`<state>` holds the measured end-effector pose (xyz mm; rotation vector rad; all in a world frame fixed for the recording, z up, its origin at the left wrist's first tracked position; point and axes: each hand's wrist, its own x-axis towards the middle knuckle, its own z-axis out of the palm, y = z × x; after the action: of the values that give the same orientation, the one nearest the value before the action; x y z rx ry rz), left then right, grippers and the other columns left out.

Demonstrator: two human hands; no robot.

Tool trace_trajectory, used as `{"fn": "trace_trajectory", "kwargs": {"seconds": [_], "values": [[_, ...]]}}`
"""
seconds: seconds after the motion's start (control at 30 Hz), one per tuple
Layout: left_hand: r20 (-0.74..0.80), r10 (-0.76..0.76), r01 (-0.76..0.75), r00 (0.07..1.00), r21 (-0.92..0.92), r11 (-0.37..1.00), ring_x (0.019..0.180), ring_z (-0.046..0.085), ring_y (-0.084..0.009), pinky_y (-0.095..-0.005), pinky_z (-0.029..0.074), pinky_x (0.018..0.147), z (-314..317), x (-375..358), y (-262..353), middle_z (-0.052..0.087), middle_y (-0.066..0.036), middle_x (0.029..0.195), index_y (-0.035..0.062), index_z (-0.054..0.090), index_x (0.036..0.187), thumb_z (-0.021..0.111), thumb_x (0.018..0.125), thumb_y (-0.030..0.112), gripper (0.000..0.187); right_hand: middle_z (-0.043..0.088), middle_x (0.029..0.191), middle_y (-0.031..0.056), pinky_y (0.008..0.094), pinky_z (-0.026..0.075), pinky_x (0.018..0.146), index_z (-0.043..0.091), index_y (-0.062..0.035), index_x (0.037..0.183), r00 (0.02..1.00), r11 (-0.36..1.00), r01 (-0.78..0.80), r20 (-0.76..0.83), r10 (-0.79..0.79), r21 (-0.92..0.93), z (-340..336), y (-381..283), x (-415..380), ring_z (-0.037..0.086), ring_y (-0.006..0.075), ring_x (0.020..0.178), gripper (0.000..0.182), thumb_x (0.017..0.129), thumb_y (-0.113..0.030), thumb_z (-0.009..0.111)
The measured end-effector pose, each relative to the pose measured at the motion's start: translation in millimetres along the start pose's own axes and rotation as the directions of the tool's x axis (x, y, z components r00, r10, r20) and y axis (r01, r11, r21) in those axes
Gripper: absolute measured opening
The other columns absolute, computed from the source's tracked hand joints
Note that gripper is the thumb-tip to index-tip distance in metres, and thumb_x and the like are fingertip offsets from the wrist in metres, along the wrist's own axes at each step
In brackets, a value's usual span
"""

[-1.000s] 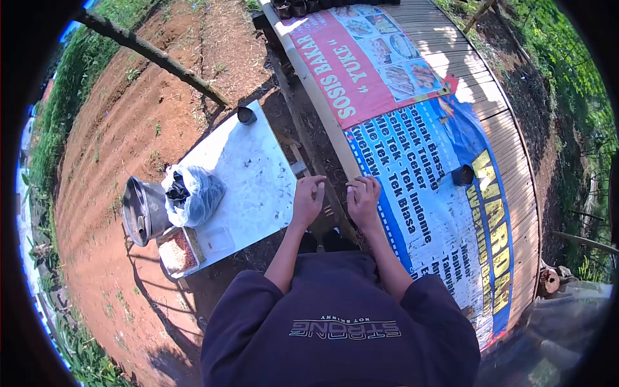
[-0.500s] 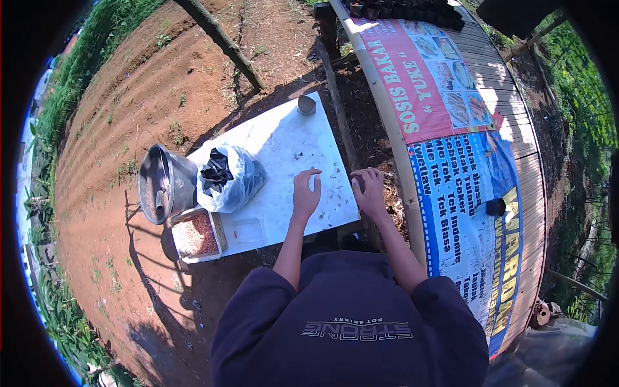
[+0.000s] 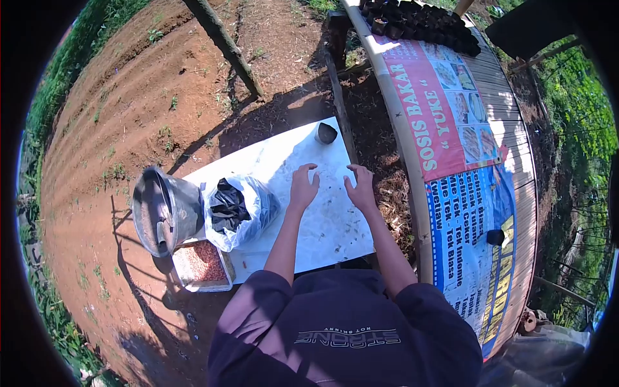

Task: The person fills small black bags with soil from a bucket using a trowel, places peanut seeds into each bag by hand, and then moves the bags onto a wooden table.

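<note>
My left hand (image 3: 303,185) is over the white table (image 3: 284,155), fingers apart and curved, holding nothing. Across from it, my right hand (image 3: 361,187) hovers at the table's right edge, also empty with its fingers apart. Beyond both hands, near the far corner, stands a small black pot (image 3: 327,133). To the left of my left hand is a clear plastic bag (image 3: 258,209) with black plastic (image 3: 229,205) inside.
At the table's left are a dark bucket (image 3: 184,206) and a square container of reddish-brown pieces (image 3: 201,261). On the right, a bamboo platform carries a red banner (image 3: 438,109), a blue banner (image 3: 464,258), many black pots (image 3: 419,26) and a lone pot (image 3: 495,237).
The view has shifted, so the table and platform appear lower. Both hands have reached farther forward over the table, closer to the small black pot, and remain empty.
</note>
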<state>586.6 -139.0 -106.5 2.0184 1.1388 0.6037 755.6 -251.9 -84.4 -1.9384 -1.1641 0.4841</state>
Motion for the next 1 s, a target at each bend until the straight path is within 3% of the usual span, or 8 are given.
{"fn": "trace_trajectory", "kwargs": {"seconds": [0.1,0.2,0.3,0.5,0.6,0.7,0.9,1.0], "values": [[0.062,-0.106,0.108,0.992,-0.040,0.993,0.118,0.055,-0.0349,-0.0445,0.043,0.105,2,25,-5,0.061,-0.015,0.125,0.0064,0.057,0.126,0.066,0.090,0.015,0.037,0.057,0.128,0.0129,0.0454,0.038,0.108,0.051,-0.0073,0.131,1.000,1.000,-0.011,-0.023,0.012,0.011,25,8,32,0.046,0.0364,0.125,0.052,0.084,-0.012,0.073],[0.029,-0.113,0.113,0.993,0.016,0.994,0.124,0.051,-0.0374,-0.0453,0.040,0.107,6,44,-11,0.057,-0.014,0.130,0.0065,0.052,0.132,0.069,0.087,0.014,0.049,0.054,0.133,0.0145,0.0462,0.037,0.110,0.049,-0.0070,0.136,0.999,1.000,-0.028,-0.022,0.029,0.004,41,12,59,0.045,0.0377,0.128,0.060,0.082,-0.011,0.075],[-0.018,0.001,0.001,1.000,0.117,0.993,0.129,0.046,-0.0400,-0.0460,0.037,0.111,10,59,-17,0.053,-0.014,0.136,0.0058,0.047,0.139,0.073,0.084,0.014,0.061,0.052,0.138,0.0156,0.0461,0.035,0.114,0.046,-0.0067,0.140,0.998,0.997,-0.053,0.035,0.055,-0.049,47,18,78,0.042,0.0378,0.134,0.067,0.080,-0.011,0.077],[0.060,0.015,-0.021,0.998,0.101,0.995,0.134,0.045,-0.0361,-0.0461,0.033,0.114,17,90,-25,0.054,-0.016,0.141,0.0046,0.043,0.147,0.077,0.081,0.017,0.076,0.051,0.143,0.0145,0.0448,0.033,0.117,0.042,-0.0104,0.147,0.989,0.991,-0.123,0.077,0.126,-0.047,61,29,103,0.036,0.0371,0.139,0.079,0.078,-0.011,0.080],[0.093,0.013,-0.023,0.996,0.110,0.994,0.133,0.048,-0.0296,-0.0471,0.029,0.116,23,104,-28,0.056,-0.013,0.139,0.0060,0.042,0.148,0.077,0.081,0.017,0.077,0.051,0.144,0.0123,0.0443,0.034,0.117,0.043,-0.0152,0.148,0.986,0.993,-0.111,0.118,0.115,-0.041,58,32,111,0.036,0.0374,0.140,0.081,0.077,-0.010,0.081],[0.143,0.017,-0.024,0.990,0.045,0.999,0.131,0.050,-0.0297,-0.0457,0.031,0.115,29,114,-29,0.058,-0.011,0.137,0.0083,0.047,0.146,0.078,0.080,0.016,0.073,0.052,0.144,0.0099,0.0432,0.036,0.115,0.048,-0.0191,0.147,0.985,0.994,-0.092,0.143,0.099,-0.050,56,34,120,0.038,0.0366,0.136,0.079,0.075,-0.008,0.080],[0.087,0.039,-0.039,0.995,-0.002,0.999,0.127,0.054,-0.0307,-0.0436,0.035,0.112,29,118,-30,0.060,-0.011,0.134,0.0110,0.056,0.139,0.078,0.078,0.013,0.065,0.059,0.135,0.0110,0.0434,0.041,0.110,0.056,-0.0225,0.141,0.988,0.995,-0.070,0.132,0.078,-0.068,57,31,127,0.045,0.0355,0.130,0.073,0.074,-0.007,0.081],[0.143,0.014,-0.008,0.990,-0.044,0.999,0.131,0.051,-0.0305,-0.0436,0.033,0.113,25,114,-31,0.060,-0.012,0.136,0.0092,0.053,0.141,0.081,0.075,0.013,0.071,0.061,0.132,0.0104,0.0435,0.041,0.110,0.056,-0.0221,0.141,0.987,0.994,-0.100,0.123,0.106,-0.052,61,29,117,0.045,0.0355,0.129,0.073,0.074,-0.007,0.081]]}}
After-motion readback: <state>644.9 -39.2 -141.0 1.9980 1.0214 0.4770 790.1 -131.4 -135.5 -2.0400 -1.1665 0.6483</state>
